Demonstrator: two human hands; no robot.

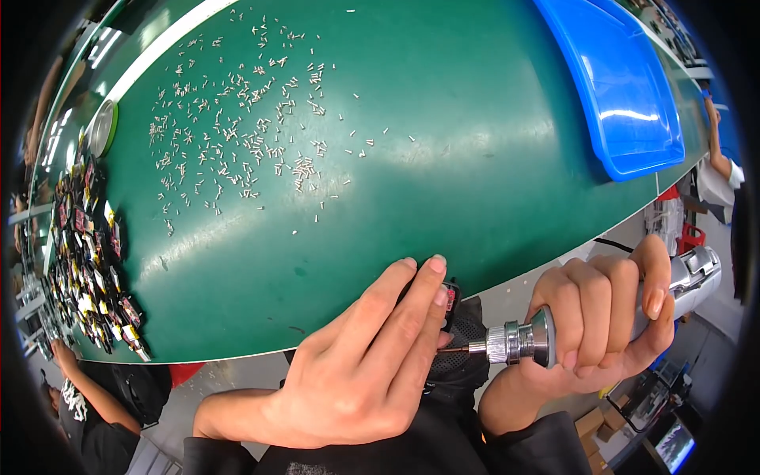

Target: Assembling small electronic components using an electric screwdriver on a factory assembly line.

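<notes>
My left hand (356,368) is closed at the near edge of the green table, its fingers wrapped over a small black part with a red patch (450,298). Most of that part is hidden under the fingers. My right hand (598,317) grips a silver electric screwdriver (518,342), held level and pointing left. Its thin bit (455,349) reaches to the left fingertips. Whether the tip touches the part or a screw cannot be made out.
Many small silver screws (253,142) lie scattered over the green table (443,198). A heap of small black parts with wires (87,261) sits at the left edge, near a round green-rimmed dish (103,127). A blue tray (590,103) stands far right. Other people (103,404) are nearby.
</notes>
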